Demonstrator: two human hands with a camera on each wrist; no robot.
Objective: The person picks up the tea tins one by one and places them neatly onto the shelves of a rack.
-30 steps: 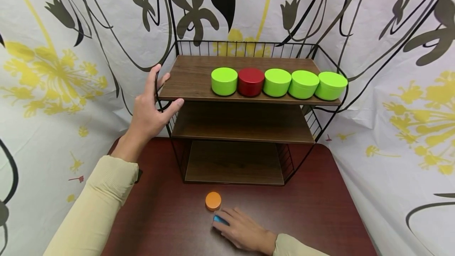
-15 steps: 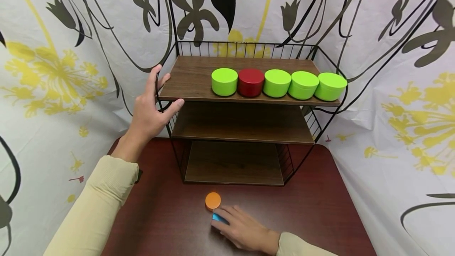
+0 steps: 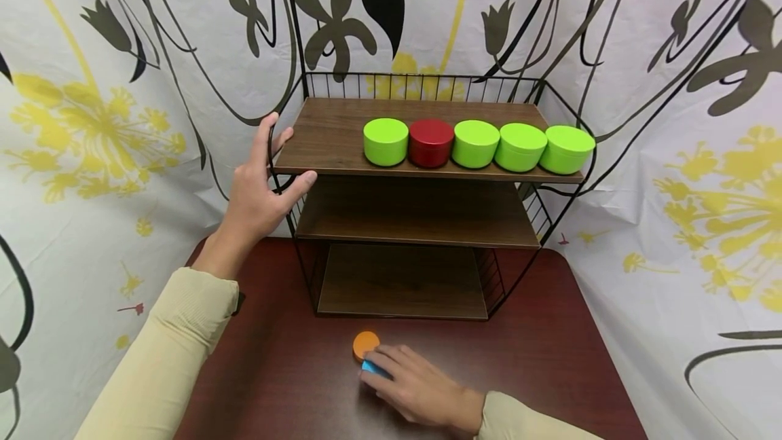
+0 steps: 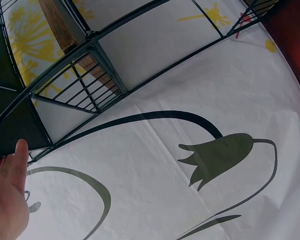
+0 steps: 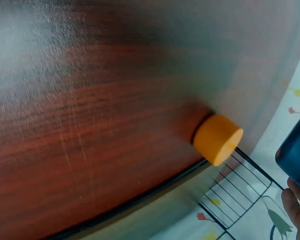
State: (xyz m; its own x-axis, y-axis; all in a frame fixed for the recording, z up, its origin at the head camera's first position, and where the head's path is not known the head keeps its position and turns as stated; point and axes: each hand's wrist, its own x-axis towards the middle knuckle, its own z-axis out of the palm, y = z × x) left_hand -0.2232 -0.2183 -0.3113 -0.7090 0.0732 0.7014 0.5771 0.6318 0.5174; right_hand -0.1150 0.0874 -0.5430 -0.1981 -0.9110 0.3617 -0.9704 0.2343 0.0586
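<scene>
My left hand (image 3: 256, 192) grips the left end of a three-tier wire-sided shelf rack (image 3: 427, 240), with the thumb at the top board's front edge and the fingers around the outer frame. In the left wrist view, part of that hand (image 4: 11, 195) shows beside the dark wire frame (image 4: 92, 37). My right hand (image 3: 421, 386) holds a small blue object (image 3: 375, 367) with rounded edges (image 5: 297, 150); most of it is hidden by the fingers. Just beyond it on the table stands an orange round container (image 3: 366, 343), partly overlapped by the blue object in the head view.
On the top board, several round green containers (image 3: 385, 142) and one red container (image 3: 431, 144) stand in a row along the front. The rack stands on a dark red table (image 3: 275, 358). White patterned curtain (image 3: 134, 223) surrounds the back and sides.
My right hand has shifted slightly forward and left with the blue object, closer to the orange container in the head view. The left hand stays in place on the rack.
</scene>
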